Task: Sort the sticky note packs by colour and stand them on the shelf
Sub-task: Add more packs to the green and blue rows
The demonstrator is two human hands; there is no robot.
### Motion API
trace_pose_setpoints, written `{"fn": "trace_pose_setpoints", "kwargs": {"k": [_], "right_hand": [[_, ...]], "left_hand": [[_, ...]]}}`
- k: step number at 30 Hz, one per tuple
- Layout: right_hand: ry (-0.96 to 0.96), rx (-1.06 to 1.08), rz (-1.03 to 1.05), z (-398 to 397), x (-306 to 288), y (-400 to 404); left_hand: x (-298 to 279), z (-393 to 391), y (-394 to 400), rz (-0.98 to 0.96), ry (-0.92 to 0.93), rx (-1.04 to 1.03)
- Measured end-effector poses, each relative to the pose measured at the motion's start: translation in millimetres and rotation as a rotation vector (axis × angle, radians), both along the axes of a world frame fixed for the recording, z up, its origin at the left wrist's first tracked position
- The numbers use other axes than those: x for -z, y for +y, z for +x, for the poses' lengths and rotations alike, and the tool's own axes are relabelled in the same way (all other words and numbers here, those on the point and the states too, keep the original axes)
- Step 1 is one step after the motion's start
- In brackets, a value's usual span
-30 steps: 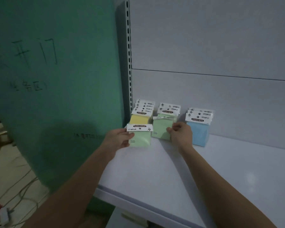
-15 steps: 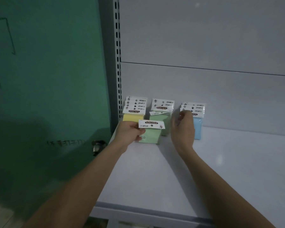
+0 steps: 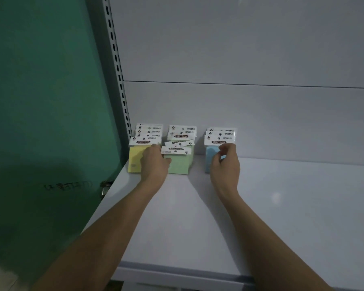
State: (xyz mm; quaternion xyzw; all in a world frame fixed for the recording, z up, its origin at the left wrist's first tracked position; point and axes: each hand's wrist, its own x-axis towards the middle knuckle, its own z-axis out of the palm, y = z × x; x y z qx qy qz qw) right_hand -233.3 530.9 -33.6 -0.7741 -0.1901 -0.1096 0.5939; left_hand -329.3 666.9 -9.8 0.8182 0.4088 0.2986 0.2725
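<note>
From my seat the bare shelf (image 3: 208, 217) fills the near view, both forearms reaching over it to the packs against the back panel (image 3: 240, 114). My left hand (image 3: 155, 162) lies between the yellow row (image 3: 135, 160) and the green row (image 3: 180, 164); it seems to hold the front green pack (image 3: 177, 158) by its left edge, though the light is too dim for me to tell how the fingers close. That pack's header card tilts and reads upside down, as does the one behind it, so a careless release could topple it forward or push the row crooked. My right hand (image 3: 225, 164) has its fingers curled at the header of the front blue pack (image 3: 210, 160), apparently pinching it; tugging there could tip the blue row (image 3: 219, 135).
</note>
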Motion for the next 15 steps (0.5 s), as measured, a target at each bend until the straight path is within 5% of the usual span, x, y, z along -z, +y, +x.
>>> {"fn": "trace_pose_setpoints", "kwargs": {"k": [6, 15], "right_hand": [[0.078, -0.121, 0.0, 0.2, -13.7, -10.3], [0.041, -0.359, -0.5, 2.9, -46.7, -73.3]], "left_hand": [[-9.9, -6.9, -24.3, 0.099, 0.089, -0.018], [-37.8, -34.1, -73.6, 0.097, 0.339, 0.21]]}}
